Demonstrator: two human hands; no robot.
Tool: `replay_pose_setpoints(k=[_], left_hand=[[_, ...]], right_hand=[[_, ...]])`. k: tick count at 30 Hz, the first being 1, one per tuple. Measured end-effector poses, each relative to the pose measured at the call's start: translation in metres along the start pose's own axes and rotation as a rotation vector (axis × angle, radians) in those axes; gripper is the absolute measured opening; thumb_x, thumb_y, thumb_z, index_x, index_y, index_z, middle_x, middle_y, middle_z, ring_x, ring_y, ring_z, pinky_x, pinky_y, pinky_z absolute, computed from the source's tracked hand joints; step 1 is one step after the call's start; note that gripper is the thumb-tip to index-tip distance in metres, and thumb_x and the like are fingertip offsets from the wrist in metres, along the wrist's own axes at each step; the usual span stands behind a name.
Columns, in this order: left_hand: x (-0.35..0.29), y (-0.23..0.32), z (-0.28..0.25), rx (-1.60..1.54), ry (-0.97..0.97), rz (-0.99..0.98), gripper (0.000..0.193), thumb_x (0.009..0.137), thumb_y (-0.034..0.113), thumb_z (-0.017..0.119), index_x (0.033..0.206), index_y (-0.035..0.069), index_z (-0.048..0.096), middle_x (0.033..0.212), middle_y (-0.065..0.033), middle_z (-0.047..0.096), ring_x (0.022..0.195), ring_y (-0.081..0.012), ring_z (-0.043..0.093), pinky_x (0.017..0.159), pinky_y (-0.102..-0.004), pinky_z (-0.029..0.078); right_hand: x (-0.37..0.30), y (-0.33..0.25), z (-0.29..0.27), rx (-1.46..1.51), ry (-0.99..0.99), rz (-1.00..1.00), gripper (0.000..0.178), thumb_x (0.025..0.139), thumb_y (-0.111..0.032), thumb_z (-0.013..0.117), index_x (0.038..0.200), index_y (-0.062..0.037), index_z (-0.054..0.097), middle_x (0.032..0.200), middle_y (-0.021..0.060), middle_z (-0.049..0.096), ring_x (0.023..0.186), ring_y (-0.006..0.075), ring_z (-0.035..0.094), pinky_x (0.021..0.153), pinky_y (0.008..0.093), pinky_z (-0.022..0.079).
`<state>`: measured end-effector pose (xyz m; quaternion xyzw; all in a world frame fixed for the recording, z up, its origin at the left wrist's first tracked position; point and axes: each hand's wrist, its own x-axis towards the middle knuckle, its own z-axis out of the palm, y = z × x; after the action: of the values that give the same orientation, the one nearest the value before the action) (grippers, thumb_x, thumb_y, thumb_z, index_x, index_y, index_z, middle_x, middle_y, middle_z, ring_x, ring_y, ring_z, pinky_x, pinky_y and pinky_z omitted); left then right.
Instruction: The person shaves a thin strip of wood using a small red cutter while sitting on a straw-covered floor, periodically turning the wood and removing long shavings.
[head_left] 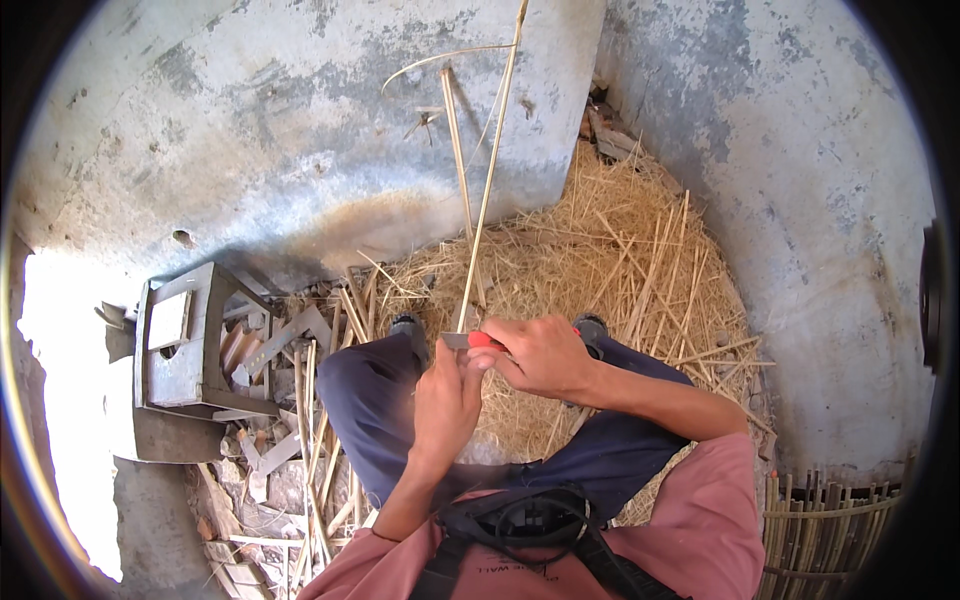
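Note:
My right hand (545, 357) is closed around the red handle of a knife (486, 341), whose short grey blade points left. A long, thin, pale cane strip (487, 200) rises from the blade toward the top of the view. My left hand (447, 402) is closed at the strip's near end, its thumb and fingers close against the blade and touching my right fingertips. The exact contact between blade and strip is hidden by my fingers. Thin slivers (440, 58) curl away from the strip near its far end.
A pile of straw-like shavings (610, 250) covers the floor beyond my knees. To the left, a worn wooden stool (195, 340) lies on its side among scrap wood and split sticks (318, 450). A stick basket (830, 525) stands at lower right. Plastered walls (270, 110) enclose the spot.

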<state>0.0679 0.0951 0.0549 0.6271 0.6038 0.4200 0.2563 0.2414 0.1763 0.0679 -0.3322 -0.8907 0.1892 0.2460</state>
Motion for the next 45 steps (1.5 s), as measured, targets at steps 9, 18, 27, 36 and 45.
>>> replay_pose_setpoints(k=[9, 18, 27, 36, 45], left_hand=[[0.003, 0.000, 0.003, 0.055, 0.001, -0.021, 0.034, 0.111, 0.029, 0.057, 0.115, -0.005, 0.054, 0.078, -0.0206, 0.069, 0.070, -0.0425, 0.069, 0.062, -0.0491, 0.051], [0.001, -0.004, 0.005, 0.127, -0.019, -0.068, 0.038, 0.110, 0.032, 0.058, 0.110, -0.005, 0.052, 0.086, -0.0251, 0.073, 0.077, -0.0478, 0.070, 0.064, -0.0552, 0.053], [-0.001, -0.002, 0.006, 0.166, -0.030, -0.097, 0.034, 0.110, 0.031, 0.058, 0.105, -0.001, 0.048, 0.079, -0.0245, 0.068, 0.073, -0.0494, 0.067, 0.061, -0.0581, 0.049], [-0.004, -0.004, 0.010, 0.155, -0.020, -0.093, 0.032, 0.109, 0.031, 0.061, 0.106, 0.003, 0.047, 0.072, -0.0233, 0.066, 0.070, -0.0490, 0.066, 0.060, -0.0582, 0.049], [-0.043, -0.011, 0.017, 0.168, -0.189, -0.208, 0.030, 0.109, 0.026, 0.059, 0.101, 0.000, 0.048, 0.072, -0.0227, 0.064, 0.074, -0.0485, 0.067, 0.064, -0.0568, 0.047]], right_hand=[[0.002, 0.001, -0.001, -0.046, -0.030, 0.042, 0.033, 0.101, -0.041, 0.065, 0.100, -0.0083, 0.065, 0.086, 0.0137, 0.076, 0.067, 0.0365, 0.071, 0.056, 0.0469, 0.054], [0.006, 0.001, -0.002, -0.033, -0.029, 0.041, 0.032, 0.100, -0.040, 0.066, 0.097, -0.0076, 0.067, 0.083, 0.0146, 0.076, 0.066, 0.0367, 0.072, 0.056, 0.0469, 0.054], [0.011, 0.002, -0.009, -0.108, 0.014, 0.042, 0.030, 0.101, -0.039, 0.065, 0.098, -0.0093, 0.068, 0.077, 0.0131, 0.075, 0.062, 0.0346, 0.071, 0.053, 0.0461, 0.054], [0.014, 0.006, -0.015, -0.078, 0.009, 0.086, 0.032, 0.104, -0.040, 0.061, 0.100, -0.0089, 0.068, 0.068, 0.0152, 0.070, 0.061, 0.0368, 0.071, 0.053, 0.0483, 0.052], [0.034, 0.077, -0.040, -0.107, 0.138, 0.216, 0.038, 0.105, -0.042, 0.061, 0.103, -0.0058, 0.072, 0.069, 0.0184, 0.067, 0.064, 0.0392, 0.067, 0.060, 0.0508, 0.049]])
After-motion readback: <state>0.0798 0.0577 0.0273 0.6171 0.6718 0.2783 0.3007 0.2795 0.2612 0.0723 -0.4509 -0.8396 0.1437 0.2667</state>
